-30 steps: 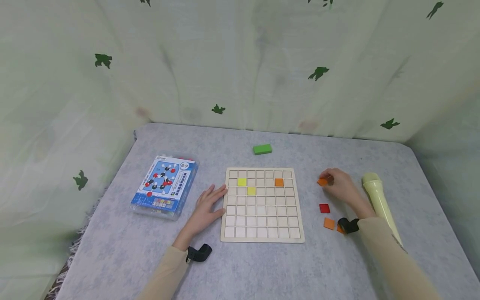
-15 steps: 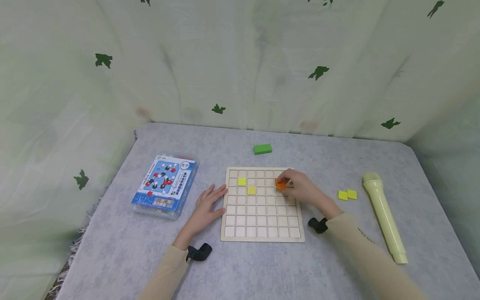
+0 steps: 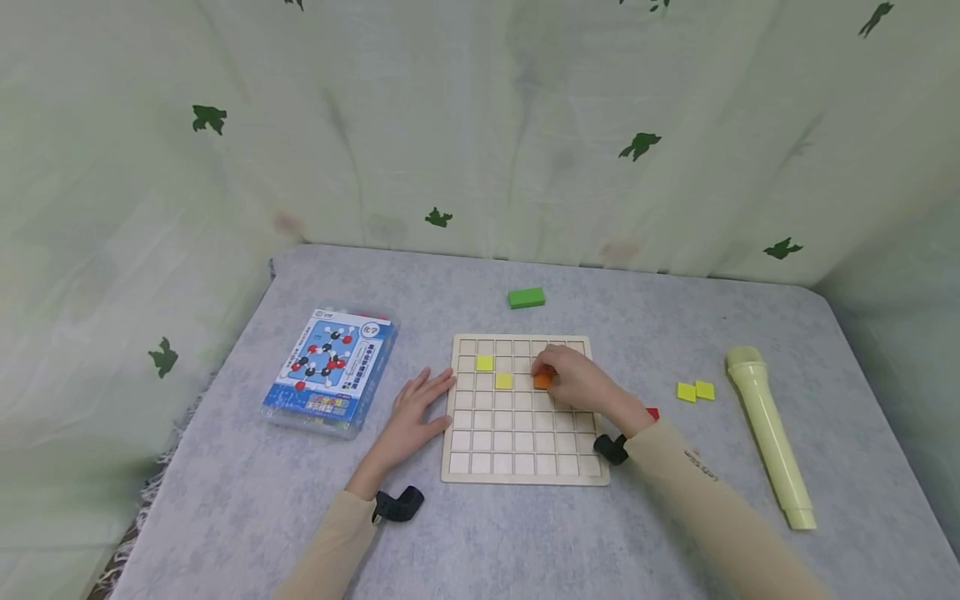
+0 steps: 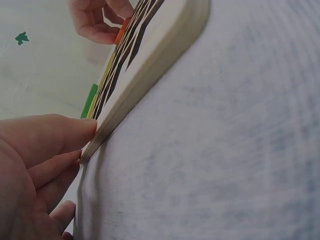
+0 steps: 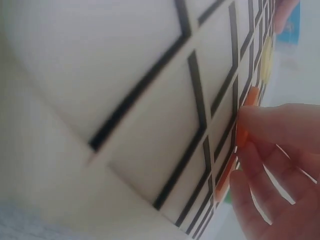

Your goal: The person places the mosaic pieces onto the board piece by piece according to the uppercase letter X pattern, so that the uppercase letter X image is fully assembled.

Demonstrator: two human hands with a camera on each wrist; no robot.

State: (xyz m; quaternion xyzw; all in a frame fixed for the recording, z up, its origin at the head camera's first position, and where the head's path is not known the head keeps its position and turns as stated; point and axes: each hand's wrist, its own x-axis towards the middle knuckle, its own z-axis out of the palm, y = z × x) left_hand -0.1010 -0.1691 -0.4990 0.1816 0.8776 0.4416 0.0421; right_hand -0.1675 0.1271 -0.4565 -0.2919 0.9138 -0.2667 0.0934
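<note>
Right hand sets an orange tile on the grid board; left hand braces the board edge.

The right hand has moved left from its position half a second ago, its grip pinched on the orange tile, now low over a cell in the third row of the board, just right of the lower yellow tile. The left hand is unchanged: fingers straight, flat on the surface, tips touching the board's left edge. Two yellow tiles remain beside the pale green cylinder.
</note>
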